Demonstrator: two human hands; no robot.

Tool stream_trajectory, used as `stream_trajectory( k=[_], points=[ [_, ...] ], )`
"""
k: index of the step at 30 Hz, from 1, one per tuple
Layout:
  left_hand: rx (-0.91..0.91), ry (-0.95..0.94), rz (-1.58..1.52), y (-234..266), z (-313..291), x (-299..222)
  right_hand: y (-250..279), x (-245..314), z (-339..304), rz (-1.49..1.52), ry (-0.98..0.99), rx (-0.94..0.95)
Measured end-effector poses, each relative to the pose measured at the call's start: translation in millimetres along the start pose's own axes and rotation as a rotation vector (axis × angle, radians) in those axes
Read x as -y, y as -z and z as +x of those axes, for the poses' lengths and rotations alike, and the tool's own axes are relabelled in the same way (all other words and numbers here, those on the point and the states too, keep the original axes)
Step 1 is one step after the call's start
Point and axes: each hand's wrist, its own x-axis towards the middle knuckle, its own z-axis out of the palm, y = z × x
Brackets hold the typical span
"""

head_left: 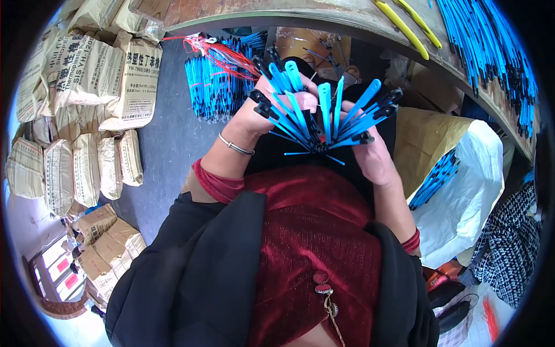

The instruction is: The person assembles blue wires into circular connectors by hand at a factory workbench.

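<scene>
Between my two hands is a fanned-out bunch of slim blue plastic sticks with black ends point(325, 110). Its lower ends come together near my lap, and the upper ends spread outward. My left hand point(263, 107) is closed around the left side of the bunch, with the thumb pressed across the sticks. On the other side, my right hand point(371, 153) grips the right part from behind and below. Sticks cover most of the right fingers.
Tied bundles of similar blue sticks point(214, 84) stand on the floor, with red ties point(231, 61) over them. A wooden table point(243, 13) carries yellow handles point(404, 29) and loose blue sticks point(485, 40). An open sack point(468, 185) sits at right; paper sacks point(87, 75) stack at left.
</scene>
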Motion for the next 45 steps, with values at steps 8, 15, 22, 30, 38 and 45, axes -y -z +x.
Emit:
stream_trajectory(
  k=[8,15,22,30,38,45],
  points=[
    [0.278,-0.043,0.036,-11.8,2.8,4.6,-0.6,-11.6,-3.4,-0.742,0.293,-0.083],
    [0.198,-0.023,0.148,-18.6,3.6,0.2,-3.8,-3.8,-9.6,-0.634,0.291,-0.066],
    [0.186,-0.088,0.256,-32.7,7.1,-14.4,-14.5,1.9,-4.3,-0.814,0.340,-0.151],
    [0.291,-0.084,0.120,-15.7,27.1,-9.8,-15.0,18.3,11.5,-0.758,0.330,-0.028],
    [0.562,-0.140,0.339,8.5,63.0,-43.1,-2.4,31.6,42.3,-0.635,0.327,0.103],
    [-0.150,-0.203,0.912,53.2,167.4,-189.9,6.2,50.1,57.7,-0.689,0.266,0.104]
  ],
)
